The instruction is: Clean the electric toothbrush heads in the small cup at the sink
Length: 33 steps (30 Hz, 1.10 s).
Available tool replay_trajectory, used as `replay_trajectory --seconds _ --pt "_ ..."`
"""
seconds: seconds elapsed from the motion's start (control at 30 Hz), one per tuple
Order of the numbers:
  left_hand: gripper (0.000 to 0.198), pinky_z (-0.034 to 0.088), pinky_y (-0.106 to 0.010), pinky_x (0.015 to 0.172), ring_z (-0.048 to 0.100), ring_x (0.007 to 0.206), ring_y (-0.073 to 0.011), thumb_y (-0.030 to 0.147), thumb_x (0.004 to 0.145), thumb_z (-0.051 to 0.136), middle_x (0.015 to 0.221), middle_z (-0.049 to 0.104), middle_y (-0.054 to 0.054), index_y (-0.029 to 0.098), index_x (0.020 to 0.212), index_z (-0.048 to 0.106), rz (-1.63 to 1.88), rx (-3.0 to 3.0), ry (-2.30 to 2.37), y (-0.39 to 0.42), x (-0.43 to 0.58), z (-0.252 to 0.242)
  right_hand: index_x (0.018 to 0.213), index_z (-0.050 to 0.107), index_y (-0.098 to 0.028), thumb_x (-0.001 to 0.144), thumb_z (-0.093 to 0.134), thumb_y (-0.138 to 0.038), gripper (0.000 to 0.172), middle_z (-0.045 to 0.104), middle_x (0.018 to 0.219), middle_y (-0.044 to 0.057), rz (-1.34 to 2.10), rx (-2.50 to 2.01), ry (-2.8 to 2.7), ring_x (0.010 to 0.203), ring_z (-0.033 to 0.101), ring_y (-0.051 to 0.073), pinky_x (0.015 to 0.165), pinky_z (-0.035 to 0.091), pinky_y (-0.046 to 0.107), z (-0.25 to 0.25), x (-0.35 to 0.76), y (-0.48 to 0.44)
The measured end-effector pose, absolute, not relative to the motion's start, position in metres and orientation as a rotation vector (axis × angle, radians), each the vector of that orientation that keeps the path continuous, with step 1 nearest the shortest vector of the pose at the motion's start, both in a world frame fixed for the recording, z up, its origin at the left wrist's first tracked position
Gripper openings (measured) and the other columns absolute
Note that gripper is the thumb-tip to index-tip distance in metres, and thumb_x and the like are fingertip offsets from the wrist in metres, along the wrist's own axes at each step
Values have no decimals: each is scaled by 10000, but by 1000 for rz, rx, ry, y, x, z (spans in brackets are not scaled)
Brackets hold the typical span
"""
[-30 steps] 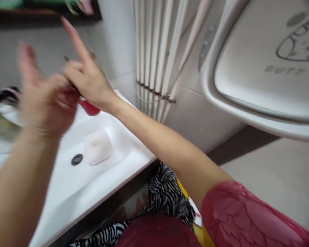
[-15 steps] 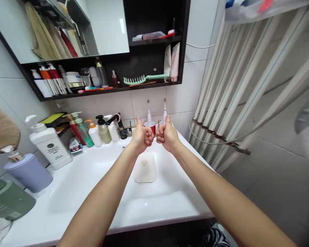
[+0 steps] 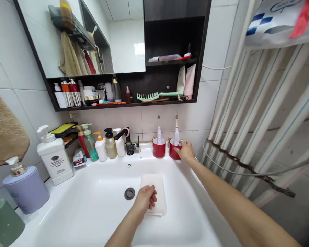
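Observation:
My right hand is at the right red cup on the sink's back ledge, its thumb on the near side and its fingers along the right rim. An electric toothbrush stands upright in that cup. Just left is a second red cup, holding another electric toothbrush. Low over the basin, my left hand has its fingers curled in with nothing seen in them. Below it lies a flat whitish tray, partly hidden by the hand.
Several pump bottles line the back left of the sink, beside a black faucet. A dark shelf cabinet with toiletries and a green hairbrush hangs above. White pipes run along the right wall.
Both hands were raised together with thumbs up. My right hand has moved to the right cup; my left has dropped over the tray. The view has shifted, showing the drain and more mirror.

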<state>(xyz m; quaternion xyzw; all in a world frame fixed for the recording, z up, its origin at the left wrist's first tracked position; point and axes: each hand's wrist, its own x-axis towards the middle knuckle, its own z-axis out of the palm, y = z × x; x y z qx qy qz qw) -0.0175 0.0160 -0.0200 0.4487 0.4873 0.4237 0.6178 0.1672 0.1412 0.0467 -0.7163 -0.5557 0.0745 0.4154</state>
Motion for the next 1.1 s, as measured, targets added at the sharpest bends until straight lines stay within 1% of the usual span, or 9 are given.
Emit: replay_trajectory --seconds 0.13,0.27,0.4,0.5,0.6,0.67,0.7,0.9,1.1 --pt "344 186 -170 346 360 324 -37 495 557 417 419 433 49 151 566 413 953 1089 1129 26 -18 -28 744 550 -149 559 507 -265 223 482 838 88 126 -1859 -1504 767 488 213 628 349 296 42 173 151" --pt "322 211 -174 350 367 334 -44 475 581 393 440 437 45 154 575 419 968 1134 1157 33 -21 -31 687 545 -154 600 467 -290 179 493 784 86 49 -1853 -1610 736 498 209 609 353 297 37 174 130" --pt "274 258 -185 389 403 402 -57 432 590 414 504 457 34 159 573 432 1053 1212 1201 32 -24 -33 687 549 -191 578 498 -296 160 490 846 72 36 -1792 -1744 840 470 211 651 358 282 28 166 90" --pt "221 326 -208 508 451 540 -84 384 590 450 575 487 19 167 625 471 1166 1298 1240 30 -27 -32 717 551 -206 585 495 -276 159 471 926 77 99 -1672 -1879 880 457 204 672 362 277 15 147 62" --pt "267 334 -234 646 461 728 -117 361 594 466 803 524 -23 180 789 490 1274 1379 1277 29 -31 -31 761 541 -208 611 466 -249 173 429 1016 86 202 -1587 -1959 865 470 193 673 365 281 -1 123 43" --pt "344 333 -245 681 441 829 -136 356 606 457 973 479 -45 190 908 458 1311 1421 1294 30 -34 -32 770 532 -207 622 453 -248 173 412 1042 85 254 -1570 -1980 855 477 189 669 367 281 -10 109 36" --pt "371 333 -249 693 431 865 -143 352 612 452 1018 458 -49 194 948 441 1318 1442 1297 30 -36 -32 764 528 -206 625 450 -250 165 410 1043 84 273 -1563 -1988 847 482 186 662 369 281 -14 104 35" --pt "432 275 -279 814 359 997 -170 300 612 465 1101 414 -65 177 1023 414 1326 1534 1307 38 -38 -38 615 484 -191 627 445 -242 65 403 1035 79 303 -1540 -2021 801 498 178 628 382 290 -26 87 36" --pt "441 234 -264 860 348 1009 -156 293 630 448 1092 427 -57 180 1052 391 1349 1554 1328 42 -38 -40 641 499 -190 618 445 -222 67 377 1083 76 286 -1557 -2071 725 520 156 614 384 280 -32 80 35"
